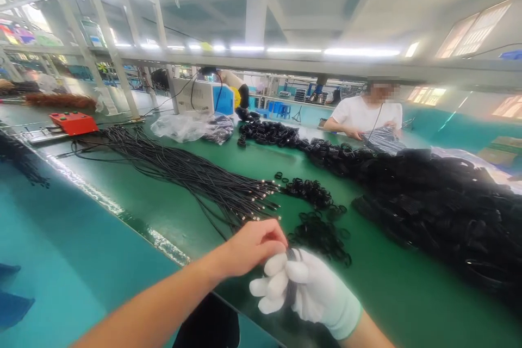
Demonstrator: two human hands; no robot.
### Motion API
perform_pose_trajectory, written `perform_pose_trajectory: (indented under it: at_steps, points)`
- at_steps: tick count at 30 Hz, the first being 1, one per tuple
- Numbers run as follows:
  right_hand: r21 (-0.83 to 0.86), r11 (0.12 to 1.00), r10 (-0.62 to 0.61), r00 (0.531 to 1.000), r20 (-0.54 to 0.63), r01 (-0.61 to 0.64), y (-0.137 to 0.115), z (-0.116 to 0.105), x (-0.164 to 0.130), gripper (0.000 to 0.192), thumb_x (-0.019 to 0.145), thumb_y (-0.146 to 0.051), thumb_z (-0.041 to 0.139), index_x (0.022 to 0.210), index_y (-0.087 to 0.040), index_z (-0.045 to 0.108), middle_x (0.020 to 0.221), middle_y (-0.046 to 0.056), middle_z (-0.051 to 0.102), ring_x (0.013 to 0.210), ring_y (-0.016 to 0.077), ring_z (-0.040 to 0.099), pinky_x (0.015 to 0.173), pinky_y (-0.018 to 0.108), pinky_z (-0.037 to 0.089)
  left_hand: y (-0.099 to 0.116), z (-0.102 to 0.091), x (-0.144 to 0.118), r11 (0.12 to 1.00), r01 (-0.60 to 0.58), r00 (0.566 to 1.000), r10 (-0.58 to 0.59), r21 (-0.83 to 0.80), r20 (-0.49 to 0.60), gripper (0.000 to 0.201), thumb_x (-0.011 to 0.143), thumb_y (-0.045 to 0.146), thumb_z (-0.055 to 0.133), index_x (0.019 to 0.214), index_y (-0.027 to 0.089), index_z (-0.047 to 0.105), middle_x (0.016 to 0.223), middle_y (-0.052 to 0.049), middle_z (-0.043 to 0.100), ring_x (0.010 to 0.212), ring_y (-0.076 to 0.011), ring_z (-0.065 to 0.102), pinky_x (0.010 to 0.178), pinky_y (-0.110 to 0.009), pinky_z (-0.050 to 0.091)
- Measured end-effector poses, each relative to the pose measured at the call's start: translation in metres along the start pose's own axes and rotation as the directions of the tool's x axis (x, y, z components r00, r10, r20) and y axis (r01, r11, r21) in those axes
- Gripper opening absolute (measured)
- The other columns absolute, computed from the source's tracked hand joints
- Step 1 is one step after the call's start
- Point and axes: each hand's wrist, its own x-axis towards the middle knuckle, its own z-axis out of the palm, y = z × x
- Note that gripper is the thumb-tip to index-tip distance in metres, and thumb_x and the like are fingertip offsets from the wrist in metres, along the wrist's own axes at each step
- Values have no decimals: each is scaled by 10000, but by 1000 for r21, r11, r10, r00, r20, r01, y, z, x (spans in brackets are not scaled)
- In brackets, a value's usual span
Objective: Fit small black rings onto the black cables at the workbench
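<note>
Both hands pinch one cable bundle (290, 274): gloved right hand (305, 291) wrapped around it, bare left hand (253, 247) gripping its top.

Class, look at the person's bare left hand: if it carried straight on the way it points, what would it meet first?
The left hand points right, already pinching the black band gripped by the gloved right hand, so it meets those.

A green workbench (171, 206) is filling most of the frame. A long bundle of black cables (183, 171) is lying across its left centre, loose black rings (318, 217) are sitting at centre, a big dark heap (440, 206) is spreading right, and a red box (73, 122) is resting upper left.
</note>
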Motion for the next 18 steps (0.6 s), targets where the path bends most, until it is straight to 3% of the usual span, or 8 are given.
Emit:
perform_pose_trajectory:
  at_steps: [3,8,13,16,18]
  points:
    - [-151,986,-72,997,10,73,-4,2,-1,316,752,-337,646,912,-65,641,688,135,699,843,300,664,747,455,491,-7,15,-9,998,-57,984,53,-15,-173,108,847,203,474,825,156,569,764,13,573,706,-109,496,634,-211,390]
    - [-267,961,-44,996,78,64,-12,14,1,263,751,-286,597,841,-48,666,659,138,697,730,272,680,759,429,487,-17,23,-16,984,-84,986,59,-158,-156,100,870,224,465,926,178,532,769,24,542,693,-107,476,636,-216,385]
    - [-422,905,-2,992,128,56,-15,32,0,300,772,-328,574,829,-50,670,645,133,686,695,252,668,727,407,494,-22,27,-24,955,-265,920,209,-133,-332,120,871,248,486,890,162,567,859,-9,535,802,-126,492,736,-237,395]
    - [-562,826,70,997,20,-47,-17,40,-5,341,803,-419,574,871,-94,650,653,85,673,763,230,652,767,392,490,-18,26,-33,958,-246,944,203,-144,-260,122,825,174,534,945,162,556,898,-20,542,784,-118,504,722,-232,415]
    - [-623,773,139,990,-12,-116,-20,45,-9,335,844,-430,547,947,-121,620,826,71,667,828,200,630,791,384,493,-15,24,-39,963,-233,953,197,-138,-231,193,765,112,574,950,159,544,904,-22,543,753,-109,505,690,-222,425]
